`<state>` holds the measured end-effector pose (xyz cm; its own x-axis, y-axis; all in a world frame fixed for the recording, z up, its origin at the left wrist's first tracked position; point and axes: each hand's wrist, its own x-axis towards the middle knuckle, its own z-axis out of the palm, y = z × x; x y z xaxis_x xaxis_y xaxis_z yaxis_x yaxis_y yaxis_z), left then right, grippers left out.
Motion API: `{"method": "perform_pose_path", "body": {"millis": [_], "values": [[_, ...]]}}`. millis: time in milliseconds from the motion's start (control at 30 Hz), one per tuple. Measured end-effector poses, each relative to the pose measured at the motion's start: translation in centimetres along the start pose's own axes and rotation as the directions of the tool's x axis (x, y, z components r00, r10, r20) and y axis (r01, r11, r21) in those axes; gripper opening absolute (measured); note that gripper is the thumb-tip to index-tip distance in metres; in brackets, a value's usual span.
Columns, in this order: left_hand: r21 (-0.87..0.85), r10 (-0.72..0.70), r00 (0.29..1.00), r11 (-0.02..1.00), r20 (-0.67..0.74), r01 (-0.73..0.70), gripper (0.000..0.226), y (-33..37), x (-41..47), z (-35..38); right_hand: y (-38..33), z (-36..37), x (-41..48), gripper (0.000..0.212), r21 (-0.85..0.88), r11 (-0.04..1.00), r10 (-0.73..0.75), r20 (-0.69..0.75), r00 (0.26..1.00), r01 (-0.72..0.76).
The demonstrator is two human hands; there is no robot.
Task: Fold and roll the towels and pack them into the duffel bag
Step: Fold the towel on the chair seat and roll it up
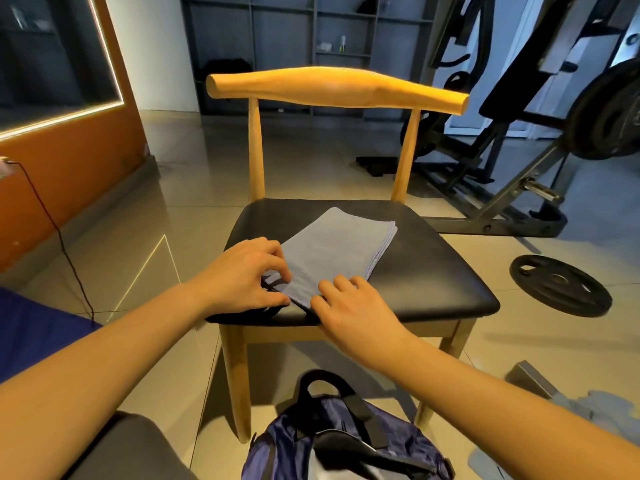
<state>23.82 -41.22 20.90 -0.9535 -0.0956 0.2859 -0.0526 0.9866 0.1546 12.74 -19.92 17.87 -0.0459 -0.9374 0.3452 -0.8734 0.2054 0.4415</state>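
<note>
Seemingly light and limp, the folded grey-blue cloth towel (341, 242) lies on the wooden chair's black padded seat (433, 271), probably best taken at its near end, where the left hand (242, 275) pinches one corner and the right hand (356, 310) curls its fingers round the edge.

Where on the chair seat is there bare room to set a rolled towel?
The seat is bare right of the towel, out to its right edge, and at the back left corner. Crowded at the front: left hand and right hand on the towel.
</note>
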Motion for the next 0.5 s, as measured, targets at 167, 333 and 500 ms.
{"method": "perform_pose_path", "body": {"millis": [167, 333, 500], "values": [[0.002, 0.018, 1.0, 1.0, -0.011, -0.018, 0.031, 0.4, -0.1, 0.1, 0.1, 0.2, -0.5, 0.024, 0.039, 0.999, -0.013, 0.002, 1.0, 0.013], [0.01, 0.029, 1.0, 1.0, -0.012, -0.028, 0.038, 0.9, -0.2, 0.5, 1.5, -0.5, -0.1, 0.01, 0.363, 0.917, 0.149, 0.077, 0.986, -0.167], [0.038, 0.055, 0.998, 0.998, -0.041, -0.053, 0.029, 1.8, 0.1, 1.0, 4.1, -1.3, 0.1, 0.015, 0.689, 0.595, 0.304, 0.284, 0.909, -0.414]]}}
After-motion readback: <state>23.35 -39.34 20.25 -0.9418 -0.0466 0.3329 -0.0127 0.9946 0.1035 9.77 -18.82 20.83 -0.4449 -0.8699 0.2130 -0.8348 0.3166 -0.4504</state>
